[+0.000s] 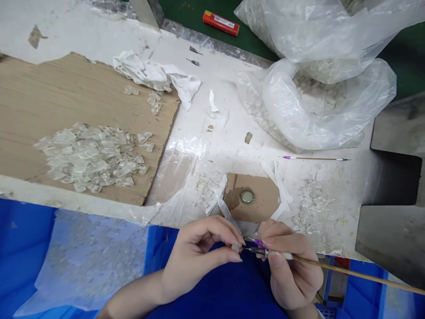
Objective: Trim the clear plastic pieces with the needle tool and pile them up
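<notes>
White bench (226, 110); right hand (292, 266) gripping long needle tool (332, 268), pointing left; left hand (195, 261) pinching clear flake (235, 247).

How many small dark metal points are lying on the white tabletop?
2. One small dark metal point lies just above another, both on the white tabletop near its far edge, right of the white cloth. More could be hidden under the cloth or plastic bags.
</notes>
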Available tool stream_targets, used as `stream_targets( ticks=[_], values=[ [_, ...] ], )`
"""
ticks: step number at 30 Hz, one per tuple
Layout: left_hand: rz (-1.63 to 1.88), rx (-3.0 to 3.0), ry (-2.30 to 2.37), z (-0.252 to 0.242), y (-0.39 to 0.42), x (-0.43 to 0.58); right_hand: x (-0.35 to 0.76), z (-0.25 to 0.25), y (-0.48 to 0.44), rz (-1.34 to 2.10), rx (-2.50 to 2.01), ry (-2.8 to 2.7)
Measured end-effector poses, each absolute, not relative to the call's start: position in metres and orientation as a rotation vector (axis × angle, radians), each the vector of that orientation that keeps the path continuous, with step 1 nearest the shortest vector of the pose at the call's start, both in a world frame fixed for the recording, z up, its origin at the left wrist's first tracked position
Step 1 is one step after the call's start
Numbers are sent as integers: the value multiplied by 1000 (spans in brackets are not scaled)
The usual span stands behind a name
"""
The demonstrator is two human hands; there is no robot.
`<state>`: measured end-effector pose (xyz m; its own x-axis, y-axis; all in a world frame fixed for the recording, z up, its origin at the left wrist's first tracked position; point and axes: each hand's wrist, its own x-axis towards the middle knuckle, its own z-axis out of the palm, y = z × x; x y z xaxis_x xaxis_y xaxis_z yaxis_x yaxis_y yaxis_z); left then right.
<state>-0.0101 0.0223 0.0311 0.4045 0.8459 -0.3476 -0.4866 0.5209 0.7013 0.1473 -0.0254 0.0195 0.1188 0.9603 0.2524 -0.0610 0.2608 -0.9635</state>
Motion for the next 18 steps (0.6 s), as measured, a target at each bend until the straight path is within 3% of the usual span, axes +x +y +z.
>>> stream_targets(
  ticks=[18],
  values=[
    [897,525,860,29,19,-12,156,19,-29,961,-1077,-1408]
  ],
)
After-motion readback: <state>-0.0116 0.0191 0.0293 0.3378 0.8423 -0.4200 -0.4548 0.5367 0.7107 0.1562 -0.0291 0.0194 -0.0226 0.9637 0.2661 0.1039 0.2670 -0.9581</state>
